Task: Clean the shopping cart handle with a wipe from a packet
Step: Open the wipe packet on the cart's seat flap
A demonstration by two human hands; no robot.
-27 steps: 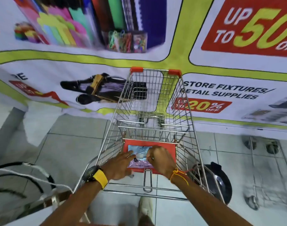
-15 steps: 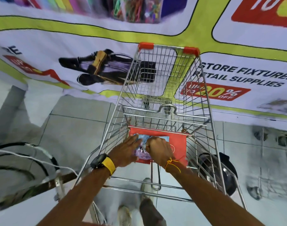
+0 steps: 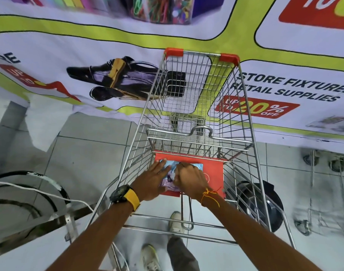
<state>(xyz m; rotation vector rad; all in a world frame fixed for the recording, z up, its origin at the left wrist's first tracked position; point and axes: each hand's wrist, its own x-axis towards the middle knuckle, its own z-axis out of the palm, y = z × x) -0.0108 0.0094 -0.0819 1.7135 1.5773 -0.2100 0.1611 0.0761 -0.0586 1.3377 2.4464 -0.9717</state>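
Head view. Wire shopping cart [image 3: 196, 106], orange corner caps, standing on a tiled floor [image 3: 85, 149] against a printed banner [image 3: 89, 45]. Orange seat flap [image 3: 212, 169] at the cart's near end. Wipe packet [image 3: 168, 174], blue and purple, lying on the flap's left half. Left hand [image 3: 150, 181], fingers flat and spread, pressing the packet's left edge; watch with yellow strap [image 3: 126, 195] on that wrist. Right hand [image 3: 188, 178], fingers bunched, pinching at the packet's top middle; orange thread [image 3: 210, 194] on that wrist.
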